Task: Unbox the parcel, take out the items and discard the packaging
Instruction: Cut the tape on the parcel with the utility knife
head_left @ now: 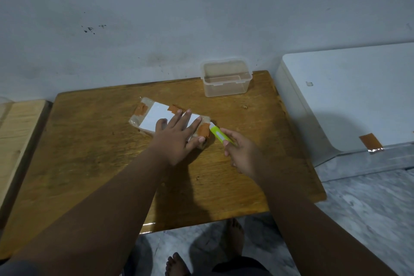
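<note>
A flat parcel (154,115), wrapped in clear plastic with a white label and brown tape patches, lies near the middle of the wooden table (94,141). My left hand (177,134) rests flat on its right half with fingers spread, pressing it down. My right hand (239,152) grips a lime-green utility knife (220,135). The knife's tip touches the parcel's right end beside a brown tape patch (203,130).
A clear plastic container (226,78) without a lid stands at the table's back edge by the wall. A white box (349,96) with a strip of brown tape sits on the floor at the right. A pale wooden board (18,132) lies at the left. My bare feet show below the table's front edge.
</note>
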